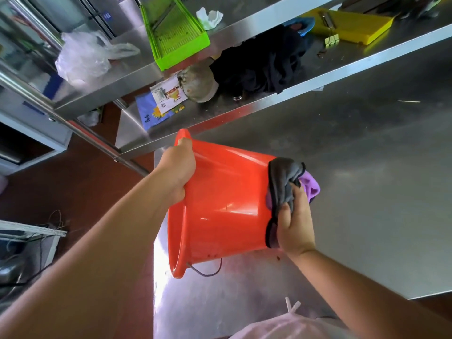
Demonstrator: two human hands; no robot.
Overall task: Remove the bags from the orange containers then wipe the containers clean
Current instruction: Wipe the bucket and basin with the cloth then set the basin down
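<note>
An orange bucket [220,204] is held on its side above the steel table [367,192], its mouth turned to the left and its wire handle hanging below. My left hand [177,172] grips the bucket's rim at the top. My right hand [293,221] presses a grey and purple cloth [286,184] against the bucket's base. A tied pale pink plastic bag [291,325] lies at the near edge of the table.
Steel shelves rise behind the table. They carry a green tray [176,33], a clear plastic bag [83,57], a dark cloth bundle [259,62], a yellow board [352,25] and paper packets [166,94]. Red floor lies to the left.
</note>
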